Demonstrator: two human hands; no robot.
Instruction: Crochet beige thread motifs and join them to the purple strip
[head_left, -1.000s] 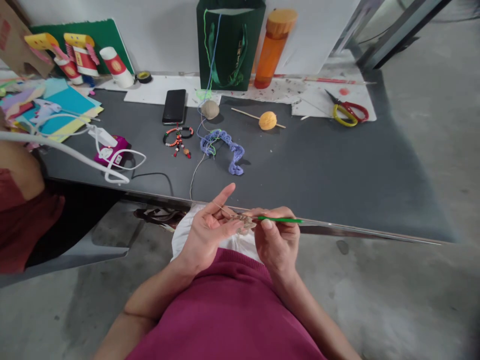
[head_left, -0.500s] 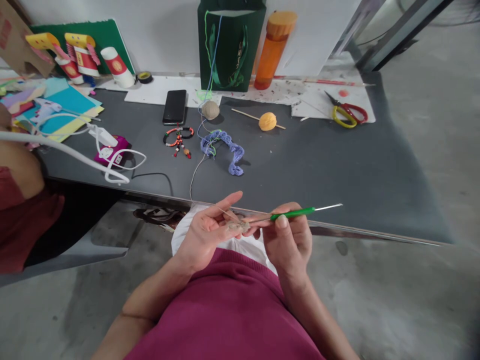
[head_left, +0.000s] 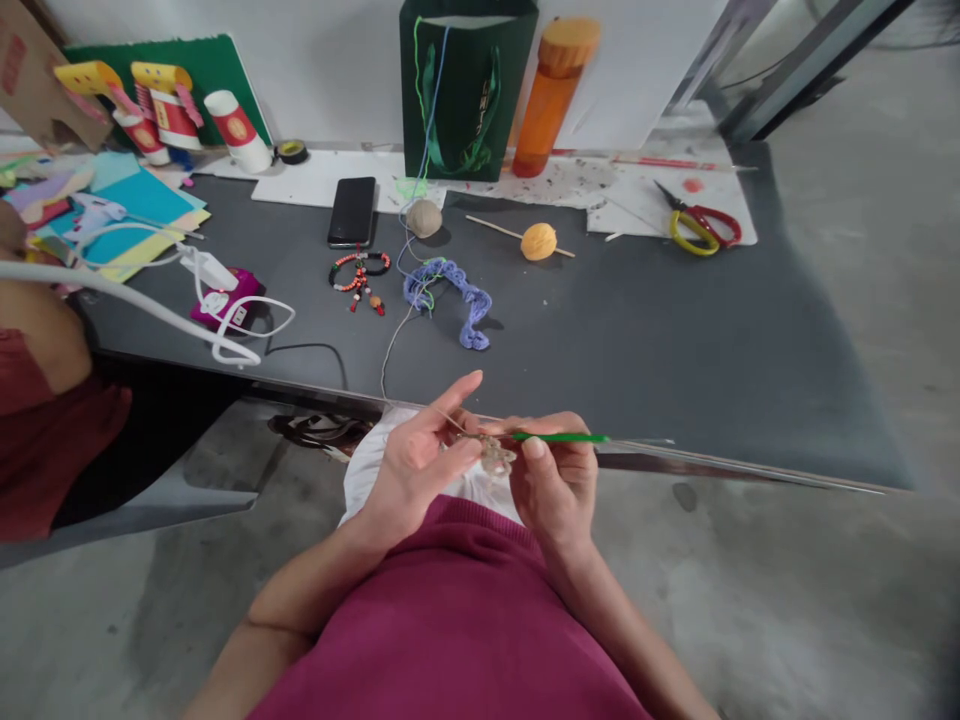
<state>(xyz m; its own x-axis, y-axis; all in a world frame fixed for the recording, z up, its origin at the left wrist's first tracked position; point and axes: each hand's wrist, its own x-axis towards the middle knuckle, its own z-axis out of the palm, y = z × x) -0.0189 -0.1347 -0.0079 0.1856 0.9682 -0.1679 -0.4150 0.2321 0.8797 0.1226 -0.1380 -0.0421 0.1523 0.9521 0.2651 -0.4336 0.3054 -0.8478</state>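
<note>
My left hand (head_left: 420,462) pinches a small beige crochet piece (head_left: 496,458) between thumb and fingers, index finger raised with the thin yarn strand (head_left: 390,345) running over it. My right hand (head_left: 556,482) is closed on a green-handled crochet hook (head_left: 562,438), its tip at the piece. Both hands sit just below the near edge of the dark grey table (head_left: 645,340). The strand leads up the table to a beige yarn ball (head_left: 424,217).
On the table lie a lilac crochet strip (head_left: 457,290), a bead bracelet (head_left: 358,273), a black phone (head_left: 352,211), an orange yarn ball on a stick (head_left: 538,241), scissors (head_left: 699,227), a green bag (head_left: 466,85) and an orange bottle (head_left: 553,95). Another person's arm (head_left: 37,330) is at left.
My right hand drew the hook out to the right half a second ago, then pushed it back left into the crochet piece. My left hand stayed nearly still.
</note>
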